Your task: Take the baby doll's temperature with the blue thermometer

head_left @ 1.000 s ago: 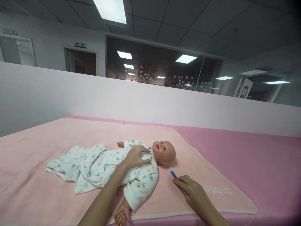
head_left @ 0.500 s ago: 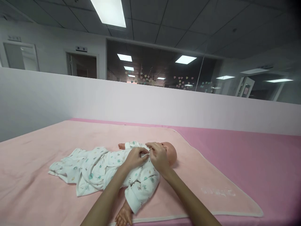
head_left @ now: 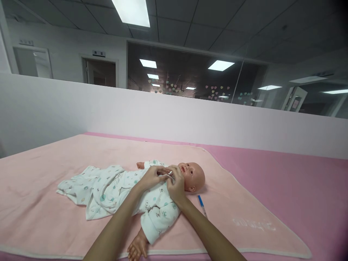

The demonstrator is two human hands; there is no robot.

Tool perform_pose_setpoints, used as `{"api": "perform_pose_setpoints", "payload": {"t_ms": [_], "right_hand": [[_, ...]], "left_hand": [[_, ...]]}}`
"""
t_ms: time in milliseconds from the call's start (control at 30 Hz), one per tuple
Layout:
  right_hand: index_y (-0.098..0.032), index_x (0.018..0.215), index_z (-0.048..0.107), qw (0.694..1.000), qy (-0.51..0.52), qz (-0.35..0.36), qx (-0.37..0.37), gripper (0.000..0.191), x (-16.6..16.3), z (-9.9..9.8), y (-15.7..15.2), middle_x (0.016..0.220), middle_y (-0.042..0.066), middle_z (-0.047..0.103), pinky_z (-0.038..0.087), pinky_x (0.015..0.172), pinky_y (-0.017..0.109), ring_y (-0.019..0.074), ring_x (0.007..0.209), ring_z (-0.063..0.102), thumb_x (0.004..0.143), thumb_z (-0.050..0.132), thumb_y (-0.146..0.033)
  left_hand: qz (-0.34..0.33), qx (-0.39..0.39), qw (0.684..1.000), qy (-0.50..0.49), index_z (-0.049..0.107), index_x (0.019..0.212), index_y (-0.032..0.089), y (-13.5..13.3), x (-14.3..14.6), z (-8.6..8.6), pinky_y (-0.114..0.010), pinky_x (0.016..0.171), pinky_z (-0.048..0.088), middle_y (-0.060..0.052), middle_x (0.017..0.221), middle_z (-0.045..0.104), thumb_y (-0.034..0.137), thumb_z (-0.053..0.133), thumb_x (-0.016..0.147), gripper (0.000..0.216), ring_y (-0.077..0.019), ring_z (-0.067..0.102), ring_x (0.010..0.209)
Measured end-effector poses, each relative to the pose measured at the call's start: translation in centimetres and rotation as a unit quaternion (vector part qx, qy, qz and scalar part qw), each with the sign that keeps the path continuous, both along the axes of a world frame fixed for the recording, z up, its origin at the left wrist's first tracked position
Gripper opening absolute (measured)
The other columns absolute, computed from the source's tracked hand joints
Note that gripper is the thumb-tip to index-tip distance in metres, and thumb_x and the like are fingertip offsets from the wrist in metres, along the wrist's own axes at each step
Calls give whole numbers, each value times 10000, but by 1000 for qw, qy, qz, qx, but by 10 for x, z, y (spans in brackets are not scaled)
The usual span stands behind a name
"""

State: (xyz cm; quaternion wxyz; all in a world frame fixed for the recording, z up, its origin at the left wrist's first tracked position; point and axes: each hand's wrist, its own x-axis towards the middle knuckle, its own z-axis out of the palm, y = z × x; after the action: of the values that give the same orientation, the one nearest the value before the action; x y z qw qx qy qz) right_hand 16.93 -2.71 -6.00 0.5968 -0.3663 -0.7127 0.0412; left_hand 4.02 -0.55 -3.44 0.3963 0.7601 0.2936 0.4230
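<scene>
A baby doll lies on its back, head to the right, dressed in a white baby outfit with green and beige prints. My left hand rests over the doll's chest, its thumb and fingers pinched on the white edge of the outfit near the neck. Close beside it, just below the doll's chin, my right hand has bent fingers closed on the same white edge. Whether that edge is a collar or a tie is hard to make out. The outfit's lower part spreads out flat to the left.
Under the doll is a peach blanket with pale trim, laid over a pink surface. A pen with a blue cap lies beside the doll's head, partly behind my right forearm. A white low wall stands behind.
My right hand has shifted left, away from the doll's face and closer to my left hand. The doll's face and the pen now show. The camera view has moved slightly.
</scene>
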Motion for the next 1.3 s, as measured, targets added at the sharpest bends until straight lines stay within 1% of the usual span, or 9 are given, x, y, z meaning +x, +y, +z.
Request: {"api": "perform_pose_setpoints", "payload": {"t_ms": [200, 400, 567, 633, 833, 967, 1100, 1200, 1300], "right_hand": [[-187, 906, 532, 999, 18, -37, 7, 420, -1, -5, 4, 931, 59, 511, 423, 809, 321, 178, 913, 486, 603, 324, 16], [-172, 1046, 469, 998, 33, -54, 3, 449, -1, -11, 9, 982, 77, 521, 448, 775, 326, 171, 868, 507, 650, 346, -1], [-174, 1071, 439, 998, 47, -51, -2, 396, -1, -15, 13, 974, 82, 517, 467, 752, 320, 165, 854, 516, 706, 367, -38], [-176, 1066, 439, 997, 51, -53, -4, 388, -1, -15, 13, 976, 81, 518, 469, 753, 323, 165, 853, 517, 711, 365, -38], [-178, 1071, 446, 997, 50, -64, -4, 424, -1, -16, 11, 999, 83, 522, 468, 762, 329, 168, 861, 517, 689, 359, -13], [-177, 1059, 463, 997, 43, -64, 2, 440, -1, -15, 10, 1001, 80, 533, 460, 786, 330, 173, 891, 519, 669, 357, -2], [-173, 1084, 455, 999, 23, -40, 10, 404, -2, -10, 4, 1002, 82, 543, 449, 815, 330, 174, 911, 527, 709, 382, -42], [-184, 1115, 454, 999, -48, -5, 13, 392, -3, -3, -3, 1034, 78, 554, 424, 848, 333, 180, 968, 510, 739, 407, -80], [-211, 1044, 520, 988, -145, 36, 30, 313, -6, 2, -8, 1028, 48, 578, 380, 889, 342, 172, 979, 501, 768, 421, -103]], "left_hand": [[29, -7, 1000, 1, 627, 900, 150, 5, 1, -5, -287, 707, 444, -63, 804, 657, 180, 569, 668, 241, -196, 601, 806], [5, -7, 1000, -12, 551, 905, 165, 4, 2, -4, -255, 671, 405, -17, 763, 612, 171, 532, 685, 221, -152, 561, 742], [8, -3, 1000, -3, 528, 697, 156, 2, 4, -2, -230, 606, 377, 20, 634, 525, 168, 476, 699, 54, -118, 495, 624], [32, 18, 999, 30, 552, 662, 150, 2, 4, -2, -244, 623, 383, 3, 641, 545, 164, 456, 699, 104, -133, 500, 645], [120, 105, 979, 127, 650, 769, 173, 3, 5, -7, -284, 726, 403, -29, 765, 624, 174, 490, 664, 192, -183, 525, 796], [90, 89, 982, 142, 654, 854, 171, 0, 2, -3, -293, 778, 416, -37, 835, 636, 209, 537, 655, 234, -200, 544, 862], [-3, 34, 991, 133, 526, 1123, 190, -2, -9, 4, -290, 807, 431, -42, 1002, 610, 216, 594, 639, 489, -203, 544, 949], [-62, -9, 989, 137, 427, 1218, 210, -1, -25, 8, -301, 862, 417, -48, 1101, 574, 243, 649, 621, 637, -210, 508, 1043], [-95, -32, 985, 140, 450, 1194, 220, -1, -40, 9, -306, 921, 384, -51, 1197, 520, 250, 676, 614, 624, -212, 465, 1109]]}}
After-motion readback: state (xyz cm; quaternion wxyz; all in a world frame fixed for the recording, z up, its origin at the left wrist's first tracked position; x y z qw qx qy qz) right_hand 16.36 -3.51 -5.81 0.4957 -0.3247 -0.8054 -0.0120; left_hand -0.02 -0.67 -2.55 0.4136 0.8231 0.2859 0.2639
